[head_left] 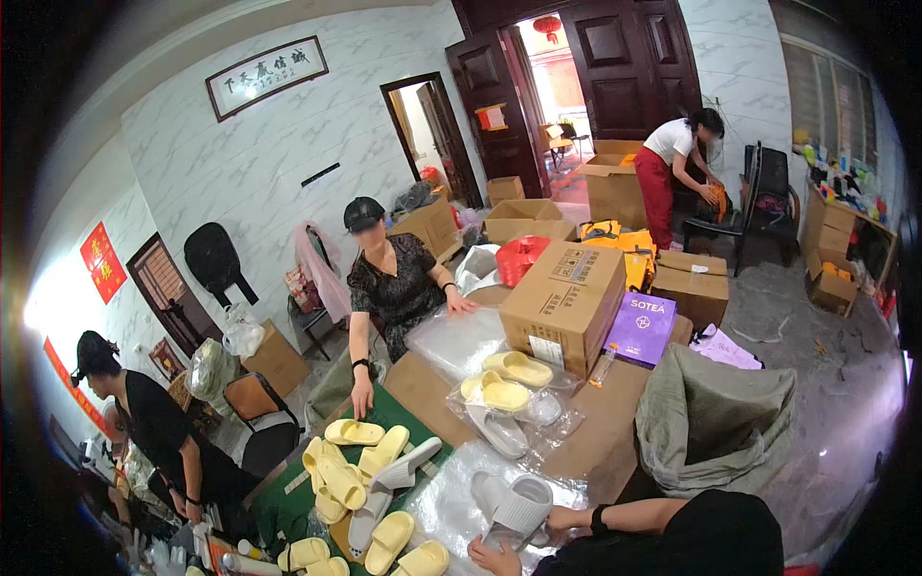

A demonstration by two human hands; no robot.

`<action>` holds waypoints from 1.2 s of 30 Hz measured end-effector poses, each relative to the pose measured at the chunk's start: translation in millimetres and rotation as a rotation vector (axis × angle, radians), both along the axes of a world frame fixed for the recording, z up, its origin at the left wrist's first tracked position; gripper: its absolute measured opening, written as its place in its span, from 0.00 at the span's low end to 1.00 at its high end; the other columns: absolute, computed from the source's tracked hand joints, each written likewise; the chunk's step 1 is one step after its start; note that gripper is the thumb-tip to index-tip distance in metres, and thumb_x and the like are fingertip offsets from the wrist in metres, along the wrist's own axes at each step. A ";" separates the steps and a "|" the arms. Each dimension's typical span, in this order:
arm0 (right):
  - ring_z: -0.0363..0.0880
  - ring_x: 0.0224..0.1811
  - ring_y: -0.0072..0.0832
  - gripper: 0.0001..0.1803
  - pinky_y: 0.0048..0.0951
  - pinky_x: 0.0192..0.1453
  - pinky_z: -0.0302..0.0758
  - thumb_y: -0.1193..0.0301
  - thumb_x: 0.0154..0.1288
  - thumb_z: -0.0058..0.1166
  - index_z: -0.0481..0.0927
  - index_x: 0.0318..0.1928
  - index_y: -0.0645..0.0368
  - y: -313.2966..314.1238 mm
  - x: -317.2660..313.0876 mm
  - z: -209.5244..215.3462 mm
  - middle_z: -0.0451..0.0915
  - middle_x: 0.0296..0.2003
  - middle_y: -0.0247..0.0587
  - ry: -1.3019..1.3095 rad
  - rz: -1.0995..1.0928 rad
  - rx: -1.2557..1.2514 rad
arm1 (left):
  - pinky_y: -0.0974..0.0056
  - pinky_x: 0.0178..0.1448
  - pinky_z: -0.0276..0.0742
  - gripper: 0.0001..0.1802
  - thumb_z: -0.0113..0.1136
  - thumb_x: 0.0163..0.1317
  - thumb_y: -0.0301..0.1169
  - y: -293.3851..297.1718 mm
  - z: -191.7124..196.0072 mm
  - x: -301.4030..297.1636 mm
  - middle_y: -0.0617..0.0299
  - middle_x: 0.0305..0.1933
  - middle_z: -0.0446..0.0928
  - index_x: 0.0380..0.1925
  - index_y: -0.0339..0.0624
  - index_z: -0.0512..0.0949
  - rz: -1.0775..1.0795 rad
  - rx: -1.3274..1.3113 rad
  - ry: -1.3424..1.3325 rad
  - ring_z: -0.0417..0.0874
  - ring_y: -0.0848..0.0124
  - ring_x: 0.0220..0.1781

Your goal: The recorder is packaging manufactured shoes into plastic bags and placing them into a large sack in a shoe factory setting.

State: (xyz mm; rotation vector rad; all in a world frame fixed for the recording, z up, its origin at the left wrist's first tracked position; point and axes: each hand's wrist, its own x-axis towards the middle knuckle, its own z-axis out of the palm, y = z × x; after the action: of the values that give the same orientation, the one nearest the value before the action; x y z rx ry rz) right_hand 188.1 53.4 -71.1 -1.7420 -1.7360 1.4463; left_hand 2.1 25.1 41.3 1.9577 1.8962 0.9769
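At the near edge of the table, a pair of grey slippers point(523, 509) sits over clear plastic bags point(451, 494). My left hand point(495, 557) is closed on the heel end of the nearer slipper. From the right, my right hand point(569, 519), with a black band at the wrist, is closed against the same slipper's side; its fingertips are partly hidden. To the left lie several yellow slippers point(341, 480) and loose grey slippers point(370, 518) on a green mat point(288, 504). Bagged yellow and grey slippers point(504, 394) rest farther up the table.
A large carton point(564, 302) and a purple bag point(641, 328) stand at the table's far end. An open woven sack point(715, 418) is on the right. Across the table a co-worker point(394, 283) reaches toward a yellow slipper; another point(168, 432) stands left, a third point(672, 168) bends near the doors.
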 end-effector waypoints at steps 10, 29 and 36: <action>0.68 0.33 0.22 0.31 0.26 0.35 0.68 0.49 0.63 0.38 0.59 0.58 0.58 2.2 -3.3 75.1 0.70 0.38 0.36 0.976 -0.881 -0.106 | 0.51 0.62 0.56 0.34 0.59 0.47 0.30 -13.1 -67.7 -6.3 0.34 0.56 0.61 0.56 0.32 0.60 -0.407 -0.299 -0.082 0.59 0.42 0.58; 0.72 0.44 0.26 0.31 0.28 0.48 0.70 0.62 0.49 0.64 0.68 0.50 0.65 33.8 16.2 121.7 0.74 0.42 0.41 0.577 -0.613 0.352 | 0.50 0.58 0.58 0.29 0.51 0.52 0.31 -11.1 -105.3 -20.5 0.35 0.53 0.65 0.55 0.29 0.62 -0.346 -0.205 0.043 0.64 0.44 0.54; 0.73 0.43 0.42 0.33 0.34 0.47 0.70 0.53 0.45 0.61 0.71 0.46 0.64 72.2 25.3 186.0 0.74 0.41 0.52 0.162 -0.388 0.530 | 0.49 0.63 0.51 0.41 0.59 0.48 0.41 -17.9 -124.2 -26.3 0.31 0.59 0.56 0.60 0.35 0.56 -0.389 -0.406 -0.058 0.55 0.38 0.61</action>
State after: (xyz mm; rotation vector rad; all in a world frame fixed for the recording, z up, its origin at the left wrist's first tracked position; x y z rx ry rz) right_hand 213.3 125.6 114.9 -1.5110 -1.4228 0.8396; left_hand -24.2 7.2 -83.0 1.9182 1.4579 0.4875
